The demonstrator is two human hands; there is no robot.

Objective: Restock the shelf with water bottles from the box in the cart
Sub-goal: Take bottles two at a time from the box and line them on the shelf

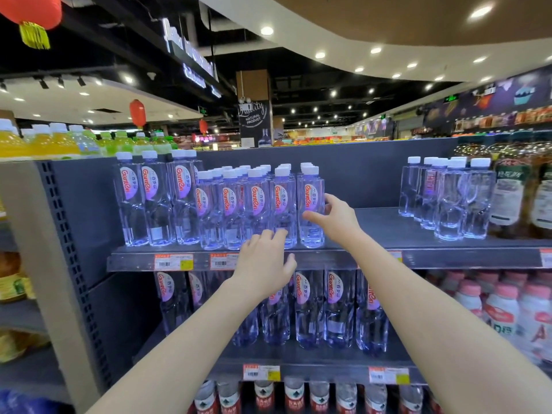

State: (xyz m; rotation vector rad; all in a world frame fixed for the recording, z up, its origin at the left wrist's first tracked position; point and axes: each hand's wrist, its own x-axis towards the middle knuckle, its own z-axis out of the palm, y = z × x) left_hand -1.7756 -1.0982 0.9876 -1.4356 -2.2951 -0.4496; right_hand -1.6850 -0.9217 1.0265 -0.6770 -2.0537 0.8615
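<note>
Head view, the only one: both bare arms reach to the shelf (418,231) where small water bottles (239,204) stand in tight rows, white caps up. The right hand (334,218) sits at the end bottle (312,204) of the front row, fingers (331,201) spread around its right side and thumb pointing at its lower front; it looks loosely cupped rather than clamped, touching or just about touching. The left hand (264,264) hovers low at the shelf edge (298,259), its fingertips at the base of the front bottles, open, with nothing in it. A wide bare stretch of shelf lies between this block and a second cluster of bottles (448,198) to the right. Neither box nor cart is in view.

Full bottles like these are likely moderately heavy for their size, with smooth, slightly yielding plastic walls that could slip or dent under a hard squeeze. A hold around the mid-body, over the label (310,196), seems safest; nudging near the cap risks toppling neighbours.
</note>
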